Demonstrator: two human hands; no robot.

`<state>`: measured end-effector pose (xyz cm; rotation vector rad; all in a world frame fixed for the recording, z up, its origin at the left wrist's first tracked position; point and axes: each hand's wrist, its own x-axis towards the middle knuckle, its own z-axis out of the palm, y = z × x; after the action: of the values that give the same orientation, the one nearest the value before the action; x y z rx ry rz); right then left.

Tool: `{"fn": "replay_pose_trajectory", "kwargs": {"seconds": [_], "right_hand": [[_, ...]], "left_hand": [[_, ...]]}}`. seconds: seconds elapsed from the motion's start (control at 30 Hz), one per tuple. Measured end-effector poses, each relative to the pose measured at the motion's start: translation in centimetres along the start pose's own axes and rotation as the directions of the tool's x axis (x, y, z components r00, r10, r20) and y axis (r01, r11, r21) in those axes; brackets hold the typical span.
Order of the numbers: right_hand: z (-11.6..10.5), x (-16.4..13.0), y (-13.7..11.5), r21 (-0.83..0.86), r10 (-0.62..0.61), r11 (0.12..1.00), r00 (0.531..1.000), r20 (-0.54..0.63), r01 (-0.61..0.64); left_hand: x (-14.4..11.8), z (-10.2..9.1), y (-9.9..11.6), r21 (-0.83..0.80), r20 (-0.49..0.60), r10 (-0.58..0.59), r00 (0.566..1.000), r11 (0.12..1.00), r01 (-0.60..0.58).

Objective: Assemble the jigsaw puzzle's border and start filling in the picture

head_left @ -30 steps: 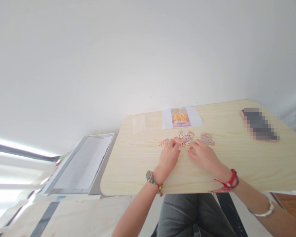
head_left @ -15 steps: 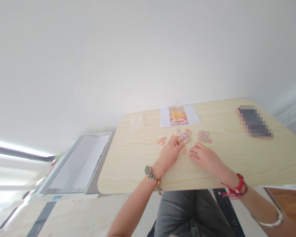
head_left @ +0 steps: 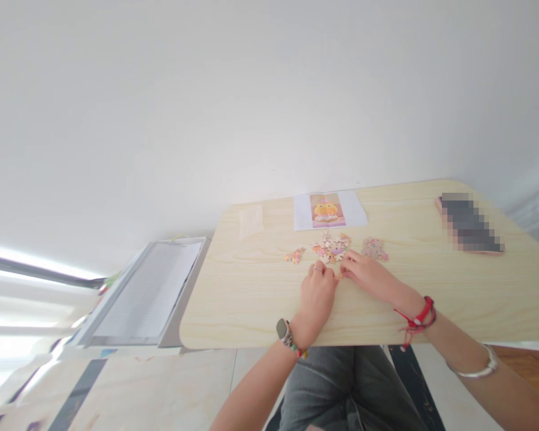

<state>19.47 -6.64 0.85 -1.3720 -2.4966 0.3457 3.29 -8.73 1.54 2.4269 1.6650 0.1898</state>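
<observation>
My left hand [head_left: 318, 291], with a ring and a watch, rests low over the table, its thumb and fingers closed on an orange puzzle piece [head_left: 339, 276]. From the other side my right hand [head_left: 366, 274] reaches the same small piece, its fingertips pinched together at it. Just beyond the hands lies a mixed pile of puzzle pieces [head_left: 329, 245], some with the pale side up. A smaller orange group of pieces [head_left: 295, 255] sits to the left, and a pinkish group [head_left: 374, 248] to the right.
A paper sheet with a printed cartoon picture [head_left: 327, 211] lies at the table's back edge by the wall. A clear plastic bag [head_left: 250, 221] is at the back left. A blurred phone [head_left: 471, 223] lies on the right. Papers [head_left: 148, 293] rest on a lower surface at left.
My left hand has drawn back from the pile toward me. My right hand has moved left, its fingers closing, so both hands now meet at the orange piece.
</observation>
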Motion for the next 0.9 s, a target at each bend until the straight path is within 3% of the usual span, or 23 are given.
{"fn": "replay_pose_trajectory", "kwargs": {"seconds": [0.23, 0.43, 0.6, 0.77, 0.9], "right_hand": [[0.8, -0.1, -0.1, -0.064, 0.011, 0.998, 1.0, 0.007, -0.01], [0.6, 0.5, -1.1, -0.109, 0.003, 0.994, 0.999, -0.049, -0.008], [0.9, 3.1, -3.6, -0.176, -0.041, 0.984, 0.996, -0.081, 0.026], [2.1, 7.3, -5.8, -0.177, -0.064, 0.982, 0.998, 0.011, 0.065], [3.1, 8.9, -6.4, -0.146, -0.024, 0.989, 0.997, 0.067, 0.033]], "left_hand": [[-0.1, 0.3, -1.0, -0.004, 0.009, 0.012, 1.0, 1.0, -0.012], [-0.2, -0.1, -2.0, 0.021, -0.077, 0.034, 0.996, 0.999, -0.032], [-0.8, -0.9, -5.3, 0.039, -0.222, 0.017, 0.975, 0.999, -0.009], [-1.1, -1.7, -9.1, 0.044, -0.248, -0.054, 0.967, 0.997, 0.067], [-0.7, -1.6, -10.5, 0.052, -0.233, -0.114, 0.966, 0.99, 0.13]]}}
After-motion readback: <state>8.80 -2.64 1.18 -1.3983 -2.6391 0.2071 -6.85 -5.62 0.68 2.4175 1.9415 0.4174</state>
